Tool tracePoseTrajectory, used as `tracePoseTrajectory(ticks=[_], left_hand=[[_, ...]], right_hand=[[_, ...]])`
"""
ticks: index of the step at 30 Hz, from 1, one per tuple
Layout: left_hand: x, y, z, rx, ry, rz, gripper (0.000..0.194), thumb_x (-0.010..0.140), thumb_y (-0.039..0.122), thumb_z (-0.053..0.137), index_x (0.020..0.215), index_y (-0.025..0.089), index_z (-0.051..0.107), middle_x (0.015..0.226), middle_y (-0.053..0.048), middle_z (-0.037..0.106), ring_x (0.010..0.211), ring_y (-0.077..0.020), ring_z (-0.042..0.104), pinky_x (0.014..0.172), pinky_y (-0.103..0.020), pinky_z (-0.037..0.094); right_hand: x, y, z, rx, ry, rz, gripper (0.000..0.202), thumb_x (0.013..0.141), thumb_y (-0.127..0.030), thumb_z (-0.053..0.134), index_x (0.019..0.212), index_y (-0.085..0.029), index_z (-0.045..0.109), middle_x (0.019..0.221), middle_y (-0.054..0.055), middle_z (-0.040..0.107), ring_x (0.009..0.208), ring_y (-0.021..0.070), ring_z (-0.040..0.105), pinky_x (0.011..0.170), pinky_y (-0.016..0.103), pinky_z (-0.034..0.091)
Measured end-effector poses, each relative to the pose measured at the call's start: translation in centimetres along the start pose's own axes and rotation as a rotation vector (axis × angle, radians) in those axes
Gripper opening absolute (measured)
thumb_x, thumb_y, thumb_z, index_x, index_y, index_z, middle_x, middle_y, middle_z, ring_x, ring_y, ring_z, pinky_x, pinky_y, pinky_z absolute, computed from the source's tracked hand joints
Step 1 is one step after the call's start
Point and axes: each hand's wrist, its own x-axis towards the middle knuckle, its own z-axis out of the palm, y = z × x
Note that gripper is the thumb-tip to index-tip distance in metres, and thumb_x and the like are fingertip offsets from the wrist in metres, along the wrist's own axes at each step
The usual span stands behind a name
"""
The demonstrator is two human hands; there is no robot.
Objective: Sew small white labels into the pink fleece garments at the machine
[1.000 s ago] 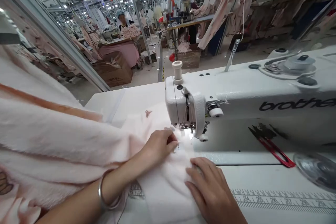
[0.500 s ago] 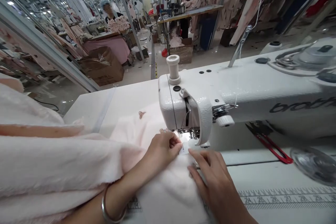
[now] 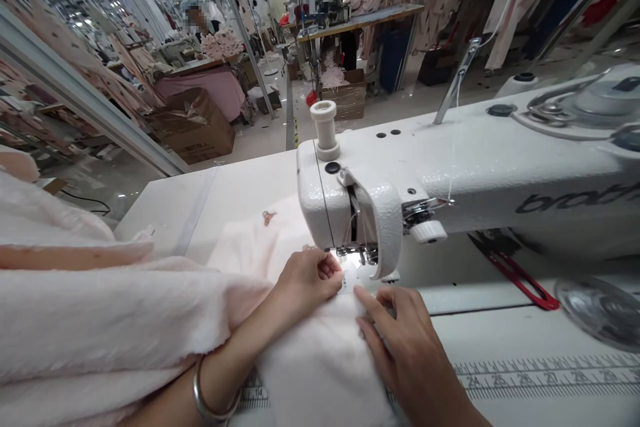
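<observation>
A white sewing machine [image 3: 350, 193] stands over pale pink plush fabric [image 3: 320, 353], its lamp lighting the needle area. A small white label [image 3: 348, 280] with dark print lies on the fabric just in front of the presser foot. My left hand [image 3: 307, 277], with a silver bangle at the wrist, is pinched at the label's left edge. To the right, my right hand [image 3: 405, 333] rests its index fingertip by the label's lower right corner, thumb on the fabric, the other fingers curled.
Red-handled scissors [image 3: 525, 280] and a clear round dish [image 3: 597, 313] lie right under the machine arm. More plush fabric is heaped at the left. A printed ruler [image 3: 550, 379] runs along the front edge. Beyond are cardboard boxes [image 3: 195, 127], metal posts and people at machines.
The view has shifted slightly. The label and both hands sit almost as before, with the right index fingertip slightly nearer the label.
</observation>
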Motion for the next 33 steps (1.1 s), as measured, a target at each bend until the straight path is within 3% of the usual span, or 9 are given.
tracePoseTrajectory(ticks=[10, 14, 18, 21, 24, 33], left_hand=[[0.3, 0.3, 0.3, 0.097, 0.036, 0.023, 0.006, 0.066, 0.014, 0.052, 0.064, 0.014, 0.057, 0.062, 0.0, 0.059, 0.063, -0.0126, 0.055, 0.058, -0.022, 0.039], [-0.8, 0.5, -0.1, 0.18, 0.076, 0.046, 0.005, 0.073, 0.018, 0.055, 0.07, 0.014, 0.057, 0.069, -0.002, 0.06, 0.067, -0.0142, 0.055, 0.061, -0.024, 0.041], [-3.6, 0.6, -1.0, 0.44, 0.111, 0.25, 0.018, 0.087, 0.021, 0.045, 0.1, 0.016, 0.057, 0.1, -0.007, 0.06, 0.089, -0.0183, 0.058, 0.078, -0.033, 0.05], [-5.3, -0.1, -0.9, 0.617, 0.023, 0.502, 0.028, 0.09, 0.021, 0.043, 0.116, 0.012, 0.052, 0.122, -0.013, 0.053, 0.113, -0.0215, 0.052, 0.095, -0.036, 0.048], [-5.6, -1.3, -0.5, 0.767, -0.023, 0.663, 0.046, 0.091, 0.032, 0.045, 0.129, 0.006, 0.042, 0.131, -0.018, 0.048, 0.125, -0.026, 0.045, 0.101, -0.04, 0.046], [-4.8, -2.2, -0.3, 0.876, -0.078, 0.741, 0.049, 0.092, 0.031, 0.041, 0.134, 0.004, 0.037, 0.138, -0.018, 0.041, 0.131, -0.0277, 0.037, 0.105, -0.041, 0.042]], right_hand=[[0.0, -0.2, -0.1, -0.013, -0.011, -0.01, 0.032, 0.089, -0.015, 0.041, 0.119, -0.01, 0.053, 0.091, 0.011, 0.046, 0.085, 0.0211, 0.044, 0.071, 0.036, 0.047], [0.0, -0.2, -0.1, -0.027, 0.015, -0.04, 0.032, 0.09, -0.015, 0.042, 0.118, -0.008, 0.054, 0.092, 0.011, 0.045, 0.086, 0.0218, 0.044, 0.071, 0.037, 0.047], [0.2, -0.4, -0.1, -0.019, 0.046, -0.058, 0.03, 0.089, -0.014, 0.044, 0.115, -0.004, 0.055, 0.09, 0.012, 0.044, 0.086, 0.0221, 0.043, 0.069, 0.038, 0.046], [0.2, -0.4, -0.1, -0.017, 0.058, -0.068, 0.031, 0.089, -0.013, 0.046, 0.117, -0.003, 0.054, 0.091, 0.012, 0.044, 0.087, 0.0225, 0.043, 0.07, 0.039, 0.046], [0.0, -0.3, 0.0, -0.016, 0.069, -0.072, 0.031, 0.089, -0.012, 0.047, 0.118, -0.002, 0.053, 0.091, 0.012, 0.044, 0.086, 0.0221, 0.042, 0.071, 0.039, 0.045], [0.2, -0.3, -0.3, 0.004, 0.048, -0.063, 0.03, 0.088, -0.011, 0.046, 0.116, -0.003, 0.053, 0.089, 0.011, 0.044, 0.085, 0.0219, 0.043, 0.069, 0.038, 0.046]])
